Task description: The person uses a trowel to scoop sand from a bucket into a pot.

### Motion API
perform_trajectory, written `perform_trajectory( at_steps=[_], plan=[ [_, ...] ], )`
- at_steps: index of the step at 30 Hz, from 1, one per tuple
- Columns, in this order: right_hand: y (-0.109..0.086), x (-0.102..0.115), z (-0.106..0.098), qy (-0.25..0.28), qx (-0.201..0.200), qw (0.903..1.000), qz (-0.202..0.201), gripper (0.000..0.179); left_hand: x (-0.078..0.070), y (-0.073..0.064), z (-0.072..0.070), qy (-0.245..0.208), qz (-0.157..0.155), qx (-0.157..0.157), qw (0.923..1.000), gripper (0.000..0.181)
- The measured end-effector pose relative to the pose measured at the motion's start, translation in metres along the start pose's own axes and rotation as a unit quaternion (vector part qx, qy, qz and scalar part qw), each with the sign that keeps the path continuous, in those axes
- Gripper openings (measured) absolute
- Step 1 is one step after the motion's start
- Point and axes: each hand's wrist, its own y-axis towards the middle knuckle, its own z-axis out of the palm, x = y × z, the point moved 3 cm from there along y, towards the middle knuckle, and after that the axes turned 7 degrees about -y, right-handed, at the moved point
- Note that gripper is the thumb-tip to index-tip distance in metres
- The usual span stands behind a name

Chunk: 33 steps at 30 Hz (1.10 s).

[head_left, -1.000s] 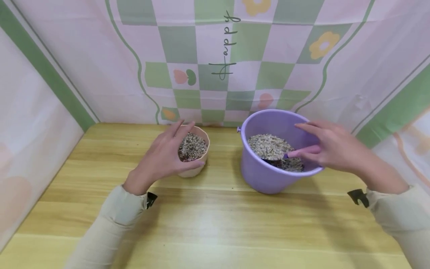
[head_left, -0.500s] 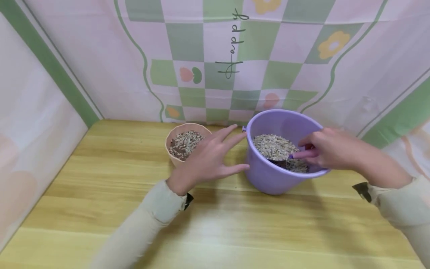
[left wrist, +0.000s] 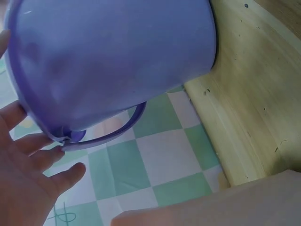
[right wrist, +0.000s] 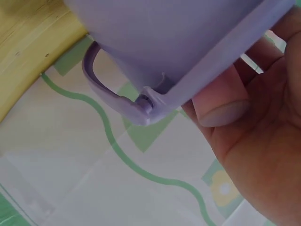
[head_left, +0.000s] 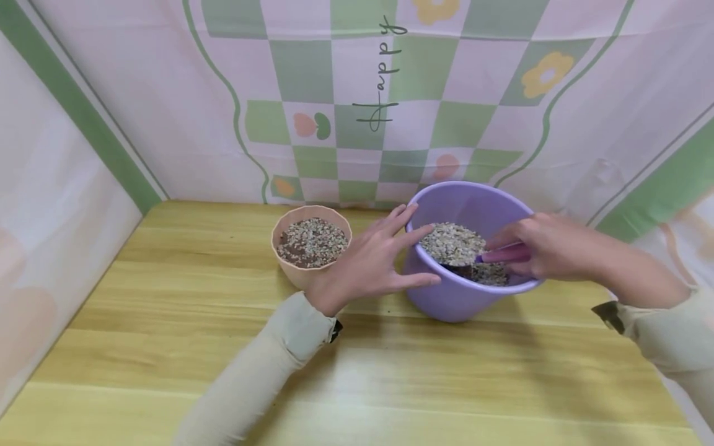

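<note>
A purple bucket [head_left: 446, 303] holds a heap of pale, gravel-like grains [head_left: 452, 240]. My right hand [head_left: 566, 248] reaches over its right rim and grips the pink handle of a small trowel [head_left: 506, 254]; the dark blade is partly sunk in the grains. With fingers spread, my left hand [head_left: 370, 257] touches the bucket's left rim, the thumb along the outer wall. In the left wrist view its fingers lie near the bail handle [left wrist: 110, 136]. Behind the left wrist stands a peach faceted pot [head_left: 291, 267] with brown soil and scattered grains.
The wooden table [head_left: 167, 347] backs onto a cloth curtain [head_left: 413, 68] with green checks and flowers. Side curtains rise at left and right. A few dark specks lie on the tabletop. In the right wrist view the bucket's bail [right wrist: 101, 89] hangs down behind.
My left hand has left the pot and moved right to the bucket's rim. My right hand's fingers have closed further round the trowel handle, while the trowel stays in the grains.
</note>
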Motion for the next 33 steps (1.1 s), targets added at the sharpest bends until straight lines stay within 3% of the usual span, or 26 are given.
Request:
perform_trajectory(
  at_steps=[4,12,20,24,33],
  plan=[
    [0.001,0.0,0.0,0.023,0.004,0.9996,-0.013,0.034,0.002,0.002,0.003,0.0,-0.002,-0.008,1.0,0.083],
    [0.005,-0.003,0.002,0.038,0.049,0.9981,0.0,0.032,0.006,0.003,0.01,-0.025,-0.002,-0.03,0.9992,0.077],
    [0.011,-0.006,0.008,0.023,0.032,0.9984,-0.041,0.014,0.006,0.002,0.014,-0.049,-0.008,-0.049,0.9975,0.073],
    [0.013,-0.007,0.01,0.029,0.029,0.9985,-0.036,0.005,0.006,0.003,0.015,-0.053,-0.012,-0.06,0.9967,0.069],
    [0.014,-0.007,0.009,0.037,0.034,0.9985,-0.022,0.005,0.007,0.003,0.013,-0.048,-0.003,-0.079,0.9957,0.069]
  ],
)
